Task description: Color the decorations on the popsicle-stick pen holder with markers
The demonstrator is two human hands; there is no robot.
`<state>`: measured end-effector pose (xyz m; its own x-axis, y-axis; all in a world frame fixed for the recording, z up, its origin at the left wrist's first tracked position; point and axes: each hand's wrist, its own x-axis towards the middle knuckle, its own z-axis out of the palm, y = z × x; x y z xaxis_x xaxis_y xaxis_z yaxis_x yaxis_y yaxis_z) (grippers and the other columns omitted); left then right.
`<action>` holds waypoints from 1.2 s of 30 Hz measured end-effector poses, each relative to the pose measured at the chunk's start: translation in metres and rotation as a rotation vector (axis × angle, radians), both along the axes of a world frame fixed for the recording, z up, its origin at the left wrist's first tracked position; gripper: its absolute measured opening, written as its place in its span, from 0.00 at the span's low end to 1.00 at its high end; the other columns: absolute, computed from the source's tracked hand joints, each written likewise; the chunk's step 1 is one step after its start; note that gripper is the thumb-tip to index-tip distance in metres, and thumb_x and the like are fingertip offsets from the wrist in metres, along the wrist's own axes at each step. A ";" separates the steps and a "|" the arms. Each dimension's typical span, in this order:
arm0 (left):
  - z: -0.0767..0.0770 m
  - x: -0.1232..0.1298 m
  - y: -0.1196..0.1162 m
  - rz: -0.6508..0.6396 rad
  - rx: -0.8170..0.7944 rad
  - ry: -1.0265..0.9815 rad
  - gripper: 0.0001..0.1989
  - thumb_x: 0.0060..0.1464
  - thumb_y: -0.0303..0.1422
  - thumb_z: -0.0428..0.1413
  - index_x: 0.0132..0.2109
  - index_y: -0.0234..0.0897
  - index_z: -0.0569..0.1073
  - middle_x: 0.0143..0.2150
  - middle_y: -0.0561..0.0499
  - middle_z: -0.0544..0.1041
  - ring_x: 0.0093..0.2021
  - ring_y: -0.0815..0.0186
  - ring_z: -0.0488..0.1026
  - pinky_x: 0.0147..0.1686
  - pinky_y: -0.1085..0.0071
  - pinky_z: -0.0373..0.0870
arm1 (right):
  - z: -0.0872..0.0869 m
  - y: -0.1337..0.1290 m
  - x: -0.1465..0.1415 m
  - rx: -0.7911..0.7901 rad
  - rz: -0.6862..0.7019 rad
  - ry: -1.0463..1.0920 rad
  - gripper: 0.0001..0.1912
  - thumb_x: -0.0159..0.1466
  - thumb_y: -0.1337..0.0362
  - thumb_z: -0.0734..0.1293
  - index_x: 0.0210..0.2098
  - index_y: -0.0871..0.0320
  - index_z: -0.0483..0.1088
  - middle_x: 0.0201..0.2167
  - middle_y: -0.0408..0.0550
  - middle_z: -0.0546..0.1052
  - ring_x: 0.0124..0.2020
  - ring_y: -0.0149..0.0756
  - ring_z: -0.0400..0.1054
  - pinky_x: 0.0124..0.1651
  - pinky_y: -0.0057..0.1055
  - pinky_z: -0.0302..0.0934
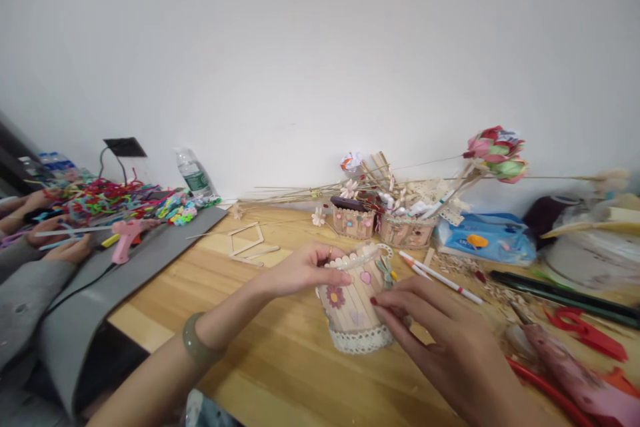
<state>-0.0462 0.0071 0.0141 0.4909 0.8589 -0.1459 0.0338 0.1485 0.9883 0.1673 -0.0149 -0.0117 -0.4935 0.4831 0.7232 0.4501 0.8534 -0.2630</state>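
Observation:
A small craft-stick pot [357,300], tilted over the table, is gripped at its upper left by my left hand [313,271], thumb on the outside and fingers at the rim. Flower and heart decorations sit on its front, white lace runs round the bottom edge, and a greenish bow [385,269] hangs at its upper right. My right hand [440,323] is closed in a pinch against the pot's right side. Whatever lies between those fingertips, if anything, is hidden.
Behind the pot stand two decorated boxes, a smaller one [353,223] and a fuller one [407,233]. Wipes [485,238], white pens [443,278] and a pink glue gun [575,367] lie right. Leftward are a stick frame [246,241], another pink glue gun [127,240] and other people's hands [65,247].

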 end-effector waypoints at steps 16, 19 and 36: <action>0.004 0.009 0.001 -0.034 0.001 0.039 0.18 0.39 0.41 0.65 0.36 0.32 0.77 0.25 0.53 0.75 0.22 0.73 0.71 0.25 0.77 0.70 | 0.000 -0.002 0.003 0.069 -0.051 -0.061 0.05 0.59 0.71 0.62 0.33 0.58 0.70 0.27 0.47 0.73 0.24 0.33 0.69 0.26 0.29 0.63; 0.000 0.010 0.004 -0.036 0.024 0.034 0.18 0.41 0.41 0.64 0.36 0.32 0.77 0.26 0.52 0.75 0.23 0.73 0.71 0.26 0.78 0.70 | -0.002 -0.001 0.004 0.070 -0.071 -0.040 0.05 0.60 0.71 0.62 0.31 0.59 0.70 0.26 0.47 0.73 0.25 0.32 0.69 0.27 0.29 0.64; -0.003 0.013 0.009 -0.100 0.058 0.023 0.20 0.41 0.42 0.63 0.38 0.31 0.76 0.27 0.52 0.74 0.24 0.73 0.71 0.27 0.77 0.70 | 0.007 -0.014 0.036 0.066 -0.023 0.022 0.06 0.60 0.70 0.62 0.34 0.54 0.70 0.27 0.44 0.76 0.27 0.29 0.72 0.28 0.22 0.67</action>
<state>-0.0327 0.0164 0.0113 0.5713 0.8134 -0.1099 0.0684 0.0863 0.9939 0.2030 -0.0293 -0.0045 -0.4667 0.4451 0.7642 0.4646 0.8587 -0.2164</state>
